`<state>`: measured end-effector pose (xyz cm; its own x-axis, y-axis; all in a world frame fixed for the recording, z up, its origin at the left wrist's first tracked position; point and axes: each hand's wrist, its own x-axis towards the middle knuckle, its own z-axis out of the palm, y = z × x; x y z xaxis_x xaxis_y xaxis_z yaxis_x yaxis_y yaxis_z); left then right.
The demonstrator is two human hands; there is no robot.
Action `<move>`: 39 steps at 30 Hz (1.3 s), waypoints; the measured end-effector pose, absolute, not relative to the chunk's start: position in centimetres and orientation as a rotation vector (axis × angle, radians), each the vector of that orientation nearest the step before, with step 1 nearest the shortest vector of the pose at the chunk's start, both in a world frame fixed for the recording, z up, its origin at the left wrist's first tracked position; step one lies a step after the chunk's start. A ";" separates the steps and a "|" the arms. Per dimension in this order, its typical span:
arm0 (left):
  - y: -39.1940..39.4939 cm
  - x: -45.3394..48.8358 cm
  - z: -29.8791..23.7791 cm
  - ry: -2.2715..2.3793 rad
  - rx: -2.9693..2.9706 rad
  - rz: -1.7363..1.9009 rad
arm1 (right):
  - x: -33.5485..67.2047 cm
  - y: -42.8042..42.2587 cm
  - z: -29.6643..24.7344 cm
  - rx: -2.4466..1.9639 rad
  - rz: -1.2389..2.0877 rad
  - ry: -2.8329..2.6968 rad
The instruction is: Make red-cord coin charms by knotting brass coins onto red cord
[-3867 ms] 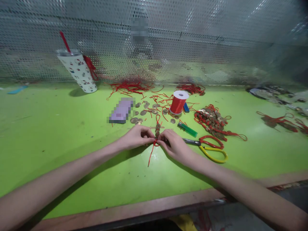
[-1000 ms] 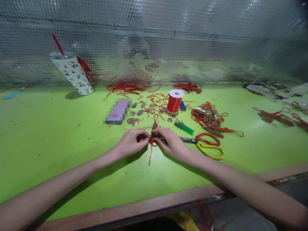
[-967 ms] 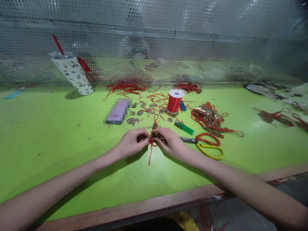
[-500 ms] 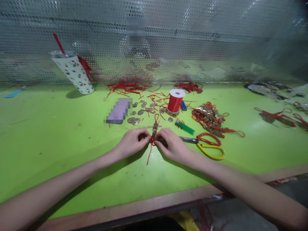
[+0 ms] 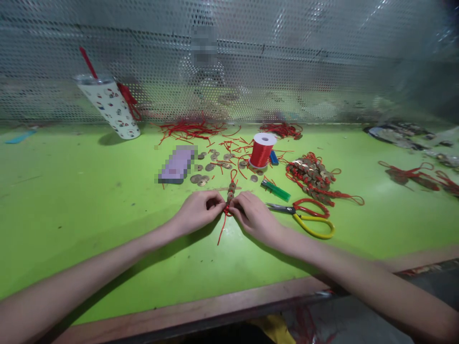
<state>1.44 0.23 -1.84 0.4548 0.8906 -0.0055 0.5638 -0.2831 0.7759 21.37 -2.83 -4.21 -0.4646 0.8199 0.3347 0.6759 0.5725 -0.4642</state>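
On the green table [image 5: 71, 191] my left hand [image 5: 196, 214] and my right hand [image 5: 254, 218] meet fingertip to fingertip. Both pinch the red cord at the near end of a short string of brass coins [image 5: 230, 190] that lies flat and points away from me. A loose red cord tail [image 5: 221, 231] hangs toward me from between the fingers. Scissors with red and yellow handles [image 5: 309, 218] lie just right of my right hand.
Behind the hands lie loose brass coins [image 5: 211, 165], a red thread spool [image 5: 261, 150], a green lighter [image 5: 277, 190], a blue lighter [image 5: 274, 157] and a pile of finished coin strings [image 5: 315, 179]. A patterned cup [image 5: 109, 107] leans at back left. A perforated metal screen [image 5: 322, 62] closes the far side.
The hands have stayed together at the near end of the coin string and shifted only slightly. The red tail has swung a little to the left.
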 end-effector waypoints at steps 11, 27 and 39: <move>0.3 1.3 -1.8 1.198 1.961 0.564 | 21.6 -2.9 -4.2 -1.160 0.389 -2.261; 0.3 1.5 -1.7 1.212 1.947 0.579 | 21.2 -2.9 -4.4 -1.279 0.213 -2.357; 0.4 1.3 -1.4 1.153 1.887 0.569 | 21.3 -2.7 -4.5 -1.239 0.270 -2.345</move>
